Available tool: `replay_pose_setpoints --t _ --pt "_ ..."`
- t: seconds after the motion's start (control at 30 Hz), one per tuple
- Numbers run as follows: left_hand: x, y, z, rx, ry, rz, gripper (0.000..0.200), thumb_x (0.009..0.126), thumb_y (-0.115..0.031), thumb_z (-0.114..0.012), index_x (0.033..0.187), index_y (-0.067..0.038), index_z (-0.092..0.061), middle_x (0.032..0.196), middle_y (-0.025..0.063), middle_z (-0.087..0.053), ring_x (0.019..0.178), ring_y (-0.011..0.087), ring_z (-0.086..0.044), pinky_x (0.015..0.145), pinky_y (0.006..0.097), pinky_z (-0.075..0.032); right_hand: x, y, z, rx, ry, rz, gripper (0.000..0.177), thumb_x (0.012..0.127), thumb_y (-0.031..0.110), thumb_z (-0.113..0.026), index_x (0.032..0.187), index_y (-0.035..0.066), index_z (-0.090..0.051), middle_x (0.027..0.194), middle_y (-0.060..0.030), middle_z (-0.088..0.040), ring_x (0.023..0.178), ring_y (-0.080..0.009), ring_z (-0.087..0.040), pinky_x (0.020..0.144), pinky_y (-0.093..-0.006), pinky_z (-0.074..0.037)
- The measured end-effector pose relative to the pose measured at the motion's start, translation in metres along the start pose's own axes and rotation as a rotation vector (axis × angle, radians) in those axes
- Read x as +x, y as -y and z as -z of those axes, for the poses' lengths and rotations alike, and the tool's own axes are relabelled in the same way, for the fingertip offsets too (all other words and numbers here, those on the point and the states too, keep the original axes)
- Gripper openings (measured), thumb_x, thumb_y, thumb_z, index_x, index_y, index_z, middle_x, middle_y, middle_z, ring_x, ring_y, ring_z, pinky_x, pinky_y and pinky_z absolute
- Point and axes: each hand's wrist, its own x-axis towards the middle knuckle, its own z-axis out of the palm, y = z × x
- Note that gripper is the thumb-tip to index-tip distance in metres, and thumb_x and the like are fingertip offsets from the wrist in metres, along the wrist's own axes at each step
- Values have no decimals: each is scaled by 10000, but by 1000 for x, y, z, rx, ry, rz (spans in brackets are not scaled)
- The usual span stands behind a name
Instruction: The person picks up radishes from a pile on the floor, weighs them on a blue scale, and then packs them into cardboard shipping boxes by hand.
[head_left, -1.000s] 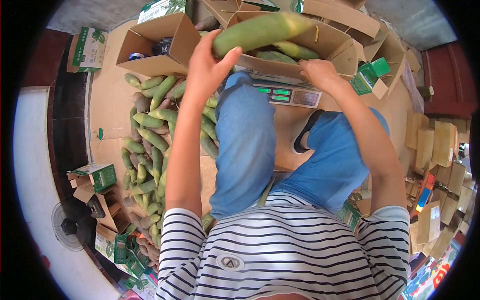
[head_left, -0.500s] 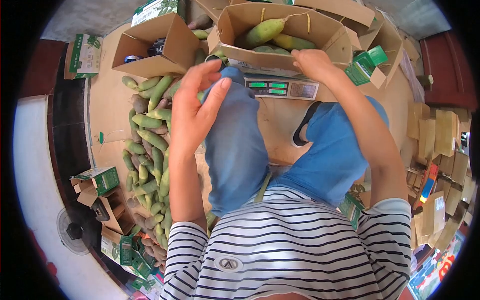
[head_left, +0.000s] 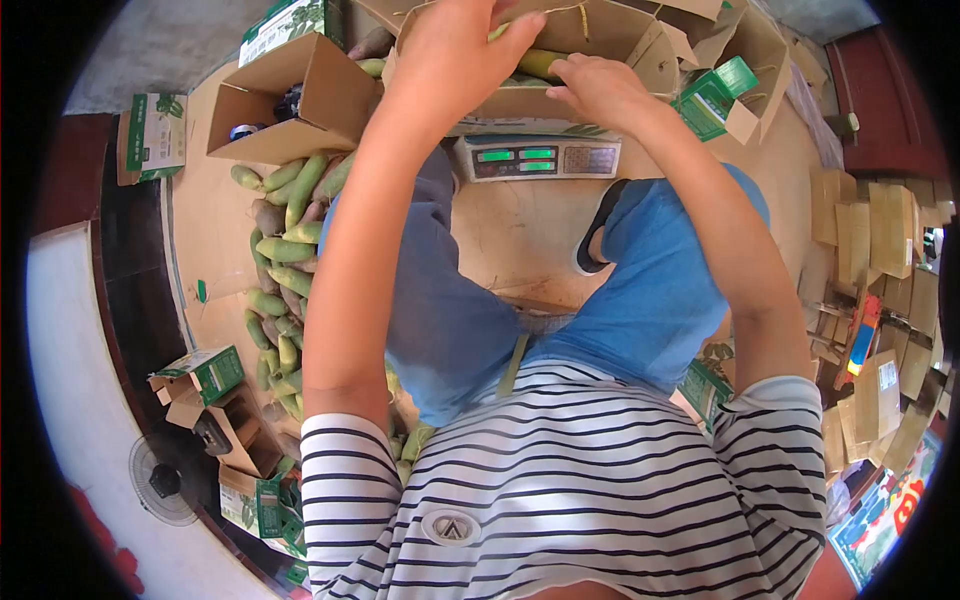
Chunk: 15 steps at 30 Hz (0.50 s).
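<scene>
A cardboard box (head_left: 520,105) holding green radishes stands on a digital scale (head_left: 545,158) in front of my knees. My left hand (head_left: 455,55) reaches over the left part of the box, thumb spread away from the fingers; the top of the picture cuts off some fingertips. Partly covered by that hand, a green radish shows only a sliver, and a thin stem runs beside the thumb. Another green radish (head_left: 540,63) lies inside, near my right fingertips. My right hand (head_left: 600,90) grips the near rim of the box, its fingers bent over the edge.
Loose green radishes (head_left: 290,250) are heaped on the floor at left. An open carton (head_left: 335,95) with dark items stands beside the filled box. A green carton (head_left: 705,105) is at right. Stacked boxes (head_left: 890,230) line the right side; a fan (head_left: 165,480) stands at lower left.
My left hand has moved up and forward from above my knee to over the box. My right hand has shifted slightly left along the rim. The view has tilted a little.
</scene>
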Motion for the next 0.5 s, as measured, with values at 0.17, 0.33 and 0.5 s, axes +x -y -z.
replay_pose_setpoints --t 0.17,0.33,0.5 --pt "0 57 -21 735 252 -5 356 821 -321 -606 999 -14 -568 955 168 -599 922 308 -578 797 391 -455 -1 0 4 0 125 15 293 870 303 -532 1014 49 -542 956 -138 -575 923 -322 -567 763 -431 -473" --pt "11 83 -21 612 360 -131 380 822 -300 -601 1048 1 -543 1019 190 -583 1008 360 -531 839 413 -434 0 10 3 49 117 38 251 822 263 -579 965 57 -568 900 -132 -592 898 -316 -587 748 -429 -481" --pt "8 58 -25 582 423 -95 358 819 -233 -601 1063 20 -534 1046 228 -567 1001 388 -528 834 424 -427 7 23 -3 120 -36 38 169 788 196 -578 857 48 -622 863 -164 -622 848 -327 -616 691 -427 -496"
